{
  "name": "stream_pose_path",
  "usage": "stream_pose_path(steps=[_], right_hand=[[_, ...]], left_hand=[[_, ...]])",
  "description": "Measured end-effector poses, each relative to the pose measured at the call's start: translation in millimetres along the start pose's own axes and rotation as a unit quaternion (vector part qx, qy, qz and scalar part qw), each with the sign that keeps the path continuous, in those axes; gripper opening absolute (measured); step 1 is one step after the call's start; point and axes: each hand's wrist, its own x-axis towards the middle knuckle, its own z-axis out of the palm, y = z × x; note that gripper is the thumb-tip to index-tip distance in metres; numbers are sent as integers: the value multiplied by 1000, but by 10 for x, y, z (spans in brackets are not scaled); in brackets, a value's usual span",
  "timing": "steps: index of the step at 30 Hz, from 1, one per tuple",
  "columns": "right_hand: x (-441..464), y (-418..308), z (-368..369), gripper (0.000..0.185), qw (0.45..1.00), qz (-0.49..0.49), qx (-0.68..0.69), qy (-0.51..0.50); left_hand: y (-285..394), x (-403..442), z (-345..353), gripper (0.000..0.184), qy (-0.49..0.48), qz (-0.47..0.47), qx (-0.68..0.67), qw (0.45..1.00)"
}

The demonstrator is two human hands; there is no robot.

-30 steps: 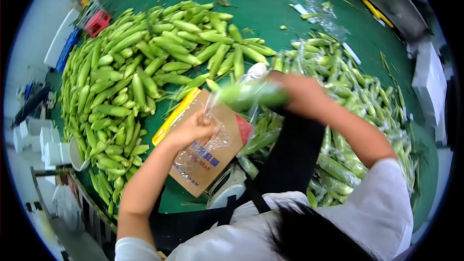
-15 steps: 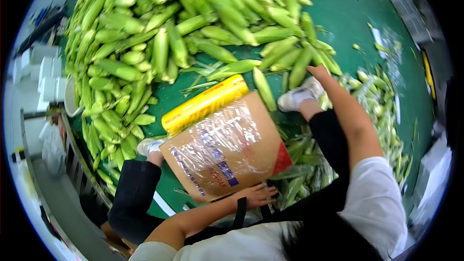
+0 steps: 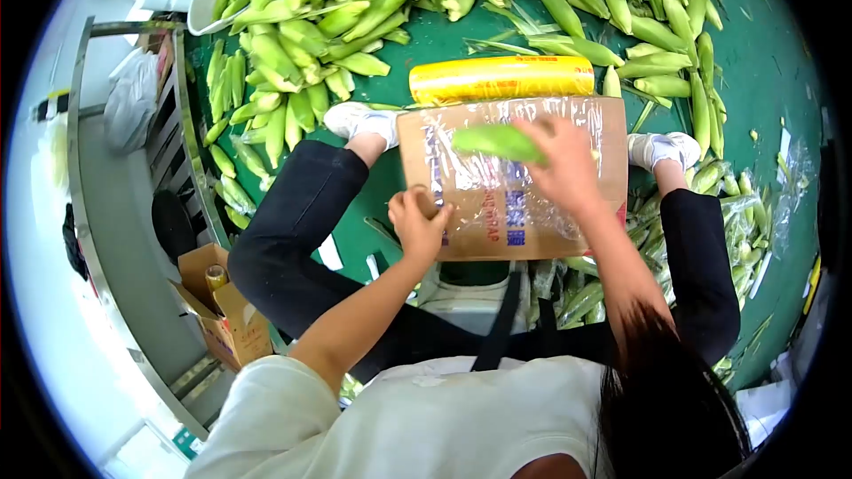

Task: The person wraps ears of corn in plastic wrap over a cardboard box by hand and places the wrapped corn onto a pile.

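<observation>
Nearest, the left hand point(image 3: 419, 223) curls at the edge of the flat printed cardboard point(image 3: 475, 235); whether it pinches anything, I cannot tell. The right hand point(image 3: 561, 160) grips a smooth, tapered green corn ear point(image 3: 495, 142) above glossy, wrinkled clear film point(image 3: 453, 168). The step looks like positioning the ear over the film, which seems to call for a controlled lowering. Beyond lie a shiny yellow cylindrical roll point(image 3: 501, 80) and heaped leafy ears point(image 3: 382, 13).

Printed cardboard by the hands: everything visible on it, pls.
The printed cardboard is brown and roughly rectangular, with blue and red lettering and a red patch at its near right corner. Clear, wrinkled film lies across it. It sits between the person's shoes, a yellow roll along its far edge. The left hand is at its left edge; the right hand holds a corn ear over it, contact unclear.
</observation>
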Motion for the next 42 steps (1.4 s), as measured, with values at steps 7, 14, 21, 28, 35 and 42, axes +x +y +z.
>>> stream_pose_path(steps=[7,14,21,28,35,42], right_hand=[[-365,-260,476,61,985,-89,-141,52],[-1374,162,402,41,876,473,-59,73],[-1178,217,73,9,795,251,509,215],[-414,299,871,40,996,-76,-3,44],[-391,152,491,71,983,-134,-101,-77],[-866,-34,427,47,987,-82,-84,-107]], left_hand=[[695,212,-324,65,-29,349,-54,935],[591,382,130,66,-75,399,34,913],[565,640,90,65,-117,452,-3,884],[192,461,-179,67,-109,587,63,799],[-217,725,-273,11,-84,602,18,794],[334,899,-382,11,-340,471,-119,805]])
